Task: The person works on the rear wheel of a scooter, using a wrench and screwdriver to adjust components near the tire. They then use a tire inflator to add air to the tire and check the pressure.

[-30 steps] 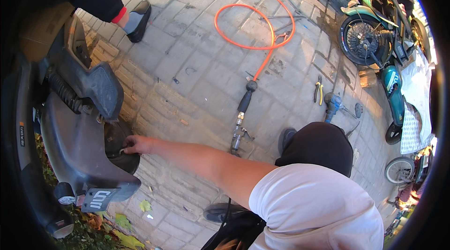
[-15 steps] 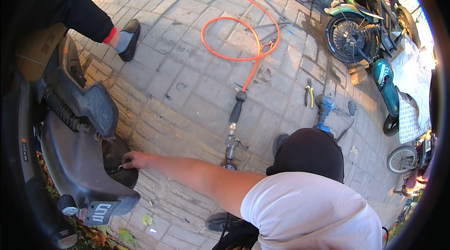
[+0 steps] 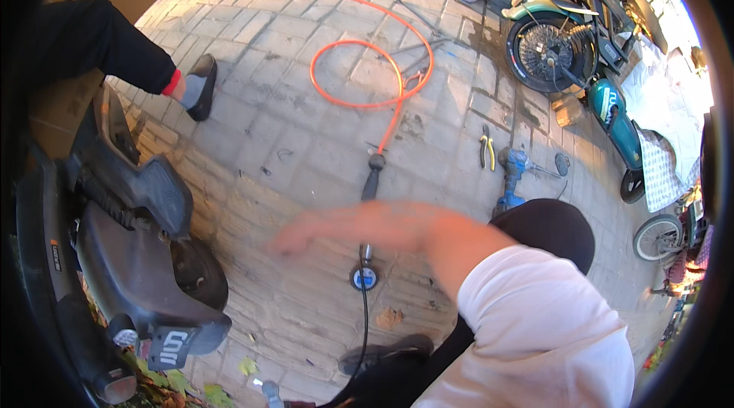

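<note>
Sleeve (image 3: pixel 535 331) of white cloth fills the near corner, and from it the right forearm reaches leftward across the picture, above the paving. The right hand (image 3: pixel 329 228) is blurred, yet its fingers look stretched out flat and apart, grasping nothing. The left hand is out of sight.

Just beyond and below the forearm lies the inflator gauge (image 3: pixel 364 278), its round dial face up on the bricks, probably so that it can be read from above. A black hose (image 3: pixel 361 331) runs from it back toward the person's feet. The hand hangs between this gauge and the small rear wheel (image 3: pixel 200 274) of a dark scooter (image 3: pixel 130 255), which stands at the left with its tail end toward the person, within arm's reach of the gauge.

Farther out, the gauge's handle joins an orange air hose (image 3: pixel 367 75), coiled loosely on the paving, so there is slack to pull. To the right, yellow-handled pliers (image 3: pixel 487 149) and a blue power drill (image 3: pixel 514 171) lie side by side, near at hand. Beyond these a teal motorbike (image 3: pixel 581 33) stands parked, and another person's shoe (image 3: pixel 200 87) rests at the left.
</note>
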The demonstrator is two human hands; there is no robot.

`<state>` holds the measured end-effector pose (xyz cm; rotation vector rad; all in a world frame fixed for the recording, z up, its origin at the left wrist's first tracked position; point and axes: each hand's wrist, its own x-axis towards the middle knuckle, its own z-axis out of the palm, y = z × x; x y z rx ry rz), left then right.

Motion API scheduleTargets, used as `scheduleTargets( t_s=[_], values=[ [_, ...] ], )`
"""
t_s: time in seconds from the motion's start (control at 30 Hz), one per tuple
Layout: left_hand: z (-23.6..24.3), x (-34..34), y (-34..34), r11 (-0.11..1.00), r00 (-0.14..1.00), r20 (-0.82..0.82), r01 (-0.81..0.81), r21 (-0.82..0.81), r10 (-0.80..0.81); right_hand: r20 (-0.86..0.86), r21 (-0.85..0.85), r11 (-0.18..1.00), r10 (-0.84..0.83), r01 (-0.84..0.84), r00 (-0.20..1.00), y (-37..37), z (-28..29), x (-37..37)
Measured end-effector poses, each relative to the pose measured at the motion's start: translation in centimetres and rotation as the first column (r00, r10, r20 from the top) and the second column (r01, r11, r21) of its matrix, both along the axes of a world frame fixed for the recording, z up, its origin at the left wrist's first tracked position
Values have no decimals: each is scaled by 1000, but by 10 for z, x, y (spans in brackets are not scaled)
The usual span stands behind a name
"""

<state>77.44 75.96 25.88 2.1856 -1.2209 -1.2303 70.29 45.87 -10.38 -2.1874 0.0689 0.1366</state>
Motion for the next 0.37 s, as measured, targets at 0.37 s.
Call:
scheduleTargets(
  t_s=[0.37],
  values=[
    [-6, -9, -53, 882, 898, 62, 440, -167, -436, -204, -713, 697, -100, -77, 974, -20, 30, -216]
  ],
)
